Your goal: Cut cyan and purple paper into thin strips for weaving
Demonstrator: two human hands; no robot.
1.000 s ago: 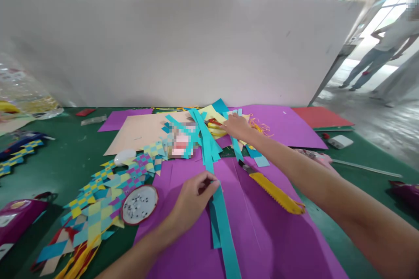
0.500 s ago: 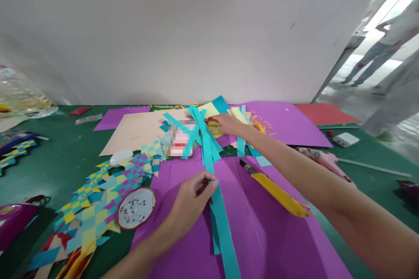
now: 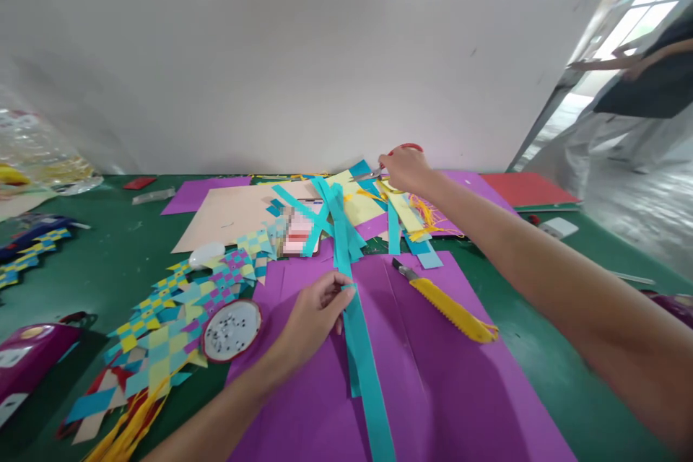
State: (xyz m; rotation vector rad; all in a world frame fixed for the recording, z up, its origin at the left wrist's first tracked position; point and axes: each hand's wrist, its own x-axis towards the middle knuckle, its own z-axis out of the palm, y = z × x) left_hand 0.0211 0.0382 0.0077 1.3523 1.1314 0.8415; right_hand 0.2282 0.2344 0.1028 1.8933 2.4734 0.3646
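My left hand (image 3: 319, 307) pinches the end of a long teal paper strip (image 3: 368, 368) between thumb and fingers, over a purple sheet (image 3: 455, 382). Another teal strip lies partly under it. Farther back, my right hand (image 3: 407, 170) is closed round the red handles of scissors (image 3: 370, 175), whose blades point left above the paper pieces. To the right of the strip, a yellow utility knife (image 3: 452, 309) rests on the purple sheet. More teal strips (image 3: 340, 220) lie crossed beyond my left hand, some over a phone (image 3: 299, 227).
Woven paper pieces (image 3: 167, 339) and a round dish of small black dots (image 3: 232, 330) lie left. A white board (image 3: 281, 79) stands behind the green table (image 3: 514, 332). A magenta device (image 3: 37, 361) is at far left. A person (image 3: 650, 79) stands at right.
My right hand has lifted the scissors off the pile, up and to the right. My left hand still holds the teal strip in nearly the same place.
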